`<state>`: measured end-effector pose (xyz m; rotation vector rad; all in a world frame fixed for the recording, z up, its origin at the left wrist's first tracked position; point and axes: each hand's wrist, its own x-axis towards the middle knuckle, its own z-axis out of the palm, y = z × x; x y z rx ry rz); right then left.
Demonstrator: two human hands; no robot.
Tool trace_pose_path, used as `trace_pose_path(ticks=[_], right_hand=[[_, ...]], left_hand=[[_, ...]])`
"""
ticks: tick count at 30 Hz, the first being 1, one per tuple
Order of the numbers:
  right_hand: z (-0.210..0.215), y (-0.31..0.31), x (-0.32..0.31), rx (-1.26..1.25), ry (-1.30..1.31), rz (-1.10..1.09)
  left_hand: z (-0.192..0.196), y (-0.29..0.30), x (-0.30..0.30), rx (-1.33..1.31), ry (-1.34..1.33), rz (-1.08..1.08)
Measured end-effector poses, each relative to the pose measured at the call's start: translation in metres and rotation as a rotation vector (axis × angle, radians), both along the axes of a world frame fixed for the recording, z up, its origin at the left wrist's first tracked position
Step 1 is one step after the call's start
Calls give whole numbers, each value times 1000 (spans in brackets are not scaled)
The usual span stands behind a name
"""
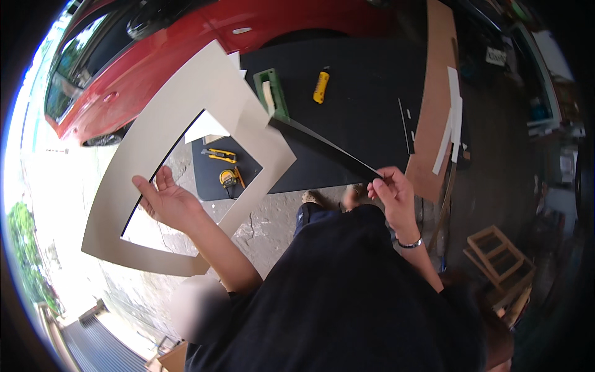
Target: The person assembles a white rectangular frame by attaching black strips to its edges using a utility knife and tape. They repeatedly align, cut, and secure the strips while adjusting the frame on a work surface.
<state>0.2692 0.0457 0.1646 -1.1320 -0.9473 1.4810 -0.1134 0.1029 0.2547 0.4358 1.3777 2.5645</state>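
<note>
My left hand (168, 201) reaches through the window of a large cream board frame (133, 139) and grips its inner edge, thumb on one face and fingers on the other. Held up and tilted, the frame has a four-sided opening, with a dark line along one inside edge. My right hand (395, 192) pinches the near end of a long, thin black strip (328, 147) with a pale edge. The strip's far end meets or passes close to the frame's right side; I cannot tell whether they are joined.
On the black table (365, 80) lie a green tape dispenser (276, 93), a yellow cutter (321, 85), another yellow utility knife (219, 155) and a yellow tape measure (229, 178). A brown board (432, 105) with white strips (451, 121) is at right. Beyond stands a red car (180, 68).
</note>
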Motion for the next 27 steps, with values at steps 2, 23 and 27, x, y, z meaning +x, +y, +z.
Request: trace_pose_path(ticks=[2, 23, 27], right_hand=[[20, 6, 5, 57, 34, -46], [125, 11, -9, 54, 611, 16], [124, 8, -6, 55, 592, 29]], left_hand=[[1, -2, -1, 12, 17, -23], [35, -2, 53, 26, -11, -172], [34, -3, 55, 8, -18, -201]])
